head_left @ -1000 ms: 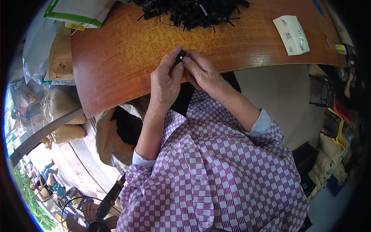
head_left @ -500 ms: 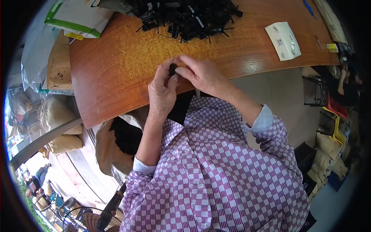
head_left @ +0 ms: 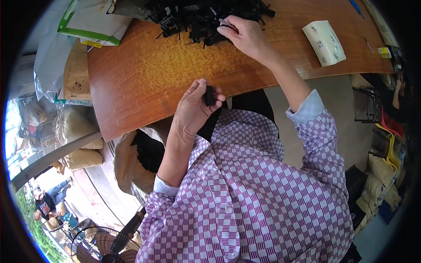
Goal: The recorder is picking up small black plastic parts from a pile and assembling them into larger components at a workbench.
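My left hand (head_left: 193, 105) is closed around a small, dark, blocky piece (head_left: 209, 95), held just above the near edge of the wooden table (head_left: 131, 83). Its kind does not show. At the far side, my right hand (head_left: 249, 38) reaches over to a heap of small black parts (head_left: 188, 22) with thin tails and a few pale strips. Thumb and forefinger come together at the heap's right part; whatever is between them is too small to make out.
A white packet (head_left: 324, 44) lies on the table's right. Paper and plastic bags (head_left: 94, 22) are at the far left. Below the table edge stands an open sack (head_left: 125, 164) with black contents, and a fan (head_left: 105, 245) is at lower left. Chairs (head_left: 388, 144) stand at right.
My right hand has left my left hand and moved away to the black heap. My left hand has come nearer and slightly right, keeping the dark piece.
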A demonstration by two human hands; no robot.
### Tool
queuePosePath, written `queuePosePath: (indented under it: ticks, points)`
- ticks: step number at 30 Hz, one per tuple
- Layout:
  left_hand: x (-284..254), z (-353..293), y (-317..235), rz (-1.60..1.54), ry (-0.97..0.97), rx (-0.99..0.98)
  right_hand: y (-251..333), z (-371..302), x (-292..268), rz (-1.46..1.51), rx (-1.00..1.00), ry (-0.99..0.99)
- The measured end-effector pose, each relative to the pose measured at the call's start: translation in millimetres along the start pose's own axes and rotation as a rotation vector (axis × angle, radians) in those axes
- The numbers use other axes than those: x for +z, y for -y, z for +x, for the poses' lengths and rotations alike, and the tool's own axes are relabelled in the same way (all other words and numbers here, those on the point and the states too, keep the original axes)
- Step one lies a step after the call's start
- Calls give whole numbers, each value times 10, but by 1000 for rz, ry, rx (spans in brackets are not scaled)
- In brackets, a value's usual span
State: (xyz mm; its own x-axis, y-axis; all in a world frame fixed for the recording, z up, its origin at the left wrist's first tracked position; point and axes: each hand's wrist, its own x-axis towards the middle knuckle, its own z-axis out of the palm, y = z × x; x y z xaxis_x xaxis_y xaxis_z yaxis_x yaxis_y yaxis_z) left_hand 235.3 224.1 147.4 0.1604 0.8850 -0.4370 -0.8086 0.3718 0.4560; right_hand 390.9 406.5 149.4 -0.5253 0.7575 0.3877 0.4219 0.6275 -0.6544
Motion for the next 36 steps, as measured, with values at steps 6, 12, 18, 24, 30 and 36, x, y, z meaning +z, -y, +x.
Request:
queuePosePath:
  ticks: [6, 12, 18, 24, 30, 36]
  points:
    - [-23, 64, -58, 155, -112, 75, 131, -23, 37, 564, 418, 225]
    - [173, 61, -284, 776, -201, 450, 279, -238, 29, 531, 256, 336]
    - [97, 48, -317, 751, 19, 261, 400, -368, -48, 584, 168, 493]
    - [94, -4, -222, 571, 3, 203, 574, -443, -99, 470, 129, 592]
    - [185, -49, -190, 656, -156, 329, 716, -625, 111, 552, 196, 285]
    - [152, -64, -197, 678, -209, 425, 833, -738, 304, 823, 477, 268]
